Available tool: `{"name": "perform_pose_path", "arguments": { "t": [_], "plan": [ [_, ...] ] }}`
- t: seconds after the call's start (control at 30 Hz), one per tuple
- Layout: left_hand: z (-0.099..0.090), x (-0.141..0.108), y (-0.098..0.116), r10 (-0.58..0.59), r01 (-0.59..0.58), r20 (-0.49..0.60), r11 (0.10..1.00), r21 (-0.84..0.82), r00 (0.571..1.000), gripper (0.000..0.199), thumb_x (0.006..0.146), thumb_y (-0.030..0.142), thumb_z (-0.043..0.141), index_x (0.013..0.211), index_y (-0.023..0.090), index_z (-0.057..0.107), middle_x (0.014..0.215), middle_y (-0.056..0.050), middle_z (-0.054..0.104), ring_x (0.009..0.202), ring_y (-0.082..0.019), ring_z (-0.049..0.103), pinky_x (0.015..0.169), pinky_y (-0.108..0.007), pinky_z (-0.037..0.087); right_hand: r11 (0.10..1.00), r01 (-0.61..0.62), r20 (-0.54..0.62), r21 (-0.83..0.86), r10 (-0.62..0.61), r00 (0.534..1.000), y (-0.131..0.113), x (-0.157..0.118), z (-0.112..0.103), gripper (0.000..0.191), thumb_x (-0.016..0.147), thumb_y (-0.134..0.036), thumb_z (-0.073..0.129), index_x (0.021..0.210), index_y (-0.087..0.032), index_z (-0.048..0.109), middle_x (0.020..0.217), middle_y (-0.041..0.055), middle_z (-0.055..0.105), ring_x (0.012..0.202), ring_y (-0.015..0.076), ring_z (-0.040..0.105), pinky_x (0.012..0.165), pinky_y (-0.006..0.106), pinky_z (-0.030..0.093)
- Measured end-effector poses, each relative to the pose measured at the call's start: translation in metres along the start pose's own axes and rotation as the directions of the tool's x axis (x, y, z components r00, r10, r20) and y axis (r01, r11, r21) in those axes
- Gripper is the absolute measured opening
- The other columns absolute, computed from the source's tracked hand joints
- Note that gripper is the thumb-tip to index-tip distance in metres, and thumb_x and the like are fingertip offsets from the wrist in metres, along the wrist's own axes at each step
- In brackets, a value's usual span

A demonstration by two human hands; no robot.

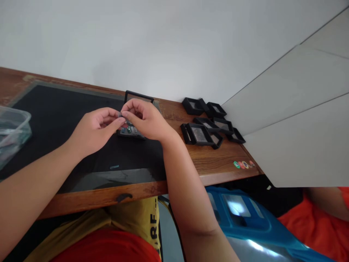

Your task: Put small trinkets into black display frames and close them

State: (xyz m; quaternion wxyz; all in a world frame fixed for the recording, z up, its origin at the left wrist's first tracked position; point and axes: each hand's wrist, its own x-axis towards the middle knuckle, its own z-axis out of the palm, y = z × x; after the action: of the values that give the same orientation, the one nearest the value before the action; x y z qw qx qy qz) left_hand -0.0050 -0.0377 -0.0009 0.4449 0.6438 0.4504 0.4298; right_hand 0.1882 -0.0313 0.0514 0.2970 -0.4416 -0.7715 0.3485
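Note:
Over the dark mat, my left hand (98, 128) and my right hand (144, 118) meet fingertip to fingertip. Both are closed in a pinch around a small greyish thing, too small and covered to name. Just beneath them lies a black-rimmed display frame (131, 137) with small shiny green and bluish pieces on it. Behind my right hand a black frame panel (139, 96) stands tilted up; my fingers hide where the two parts would meet.
A clear plastic container (16, 127) with small packets stands at the left. Several black frames (200, 134) are piled at the right, near round stickers (242, 165). A dark mat (68, 109) covers the wooden table. A blue plastic chair (245, 218) and another person's orange clothing (308, 218) are at lower right.

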Motion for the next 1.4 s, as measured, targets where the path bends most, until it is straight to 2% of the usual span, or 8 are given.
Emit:
{"name": "perform_pose_path", "arguments": {
  "t": [0.2,0.43,0.7,1.1,1.23,1.4],
  "plan": [
    [0.000,-0.001,0.001,0.021,-0.021,0.008,1.000,-0.004,1.000,0.034,0.089,0.052,0.077,0.106,0.022,0.079,0.105,-0.008,0.085,0.100,-0.027,0.081,0.096,-0.041,0.066,0.998,0.023,-0.017,0.066,-0.022,1.000,-0.001,0.000,0.002,0.009,0.107,-0.028,0.056,0.101,-0.021,0.056,0.086,0.0004,0.064,0.083,0.0149,0.060,0.078,0.027,0.050],
    [0.000,0.000,0.001,0.005,-0.005,0.017,0.999,-0.043,1.000,0.038,0.088,0.053,0.078,0.107,0.021,0.078,0.106,-0.009,0.085,0.102,-0.028,0.081,0.097,-0.043,0.065,0.996,0.010,-0.015,0.088,-0.009,1.000,0.004,0.003,0.006,0.010,0.109,-0.030,0.054,0.104,-0.022,0.055,0.095,0.0016,0.066,0.088,0.0144,0.064,0.081,0.027,0.052],
    [0.000,0.002,-0.001,-0.009,0.010,0.014,0.995,-0.099,1.000,0.033,0.087,0.049,0.080,0.103,0.020,0.077,0.103,-0.008,0.084,0.098,-0.026,0.080,0.097,-0.043,0.064,1.000,0.001,-0.099,-0.005,-0.002,0.995,0.003,0.005,0.012,0.011,0.112,-0.032,0.051,0.108,-0.023,0.055,0.103,0.0032,0.066,0.089,0.0149,0.062,0.079,0.026,0.052],
    [0.002,0.003,0.000,-0.024,0.025,0.008,0.992,-0.127,1.000,0.023,0.086,0.041,0.077,0.098,0.022,0.072,0.095,-0.006,0.080,0.092,-0.024,0.078,0.094,-0.042,0.066,0.999,-0.040,-0.078,-0.031,0.037,0.996,-0.002,0.005,0.014,0.011,0.115,-0.033,0.045,0.110,-0.024,0.049,0.103,0.0030,0.064,0.089,0.0146,0.062,0.076,0.026,0.050],
    [0.002,0.004,-0.004,0.002,-0.001,0.010,0.991,-0.136,1.000,0.022,0.088,0.041,0.076,0.099,0.022,0.070,0.092,-0.005,0.078,0.089,-0.022,0.076,0.089,-0.039,0.064,0.997,0.045,-0.092,0.070,-0.038,0.995,0.004,0.007,0.016,0.010,0.114,-0.030,0.046,0.105,-0.024,0.046,0.099,0.0019,0.062,0.084,0.0137,0.059,0.076,0.026,0.051],
    [0.002,0.006,-0.011,0.023,-0.024,-0.007,0.987,-0.160,1.000,0.021,0.090,0.038,0.076,0.101,0.021,0.069,0.090,-0.003,0.076,0.084,-0.020,0.074,0.087,-0.036,0.061,0.969,0.162,-0.181,0.186,-0.128,0.975,0.015,0.010,0.018,0.012,0.112,-0.026,0.048,0.100,-0.024,0.045,0.092,-0.0008,0.057,0.080,0.0128,0.055,0.076,0.027,0.050]
  ]
}}
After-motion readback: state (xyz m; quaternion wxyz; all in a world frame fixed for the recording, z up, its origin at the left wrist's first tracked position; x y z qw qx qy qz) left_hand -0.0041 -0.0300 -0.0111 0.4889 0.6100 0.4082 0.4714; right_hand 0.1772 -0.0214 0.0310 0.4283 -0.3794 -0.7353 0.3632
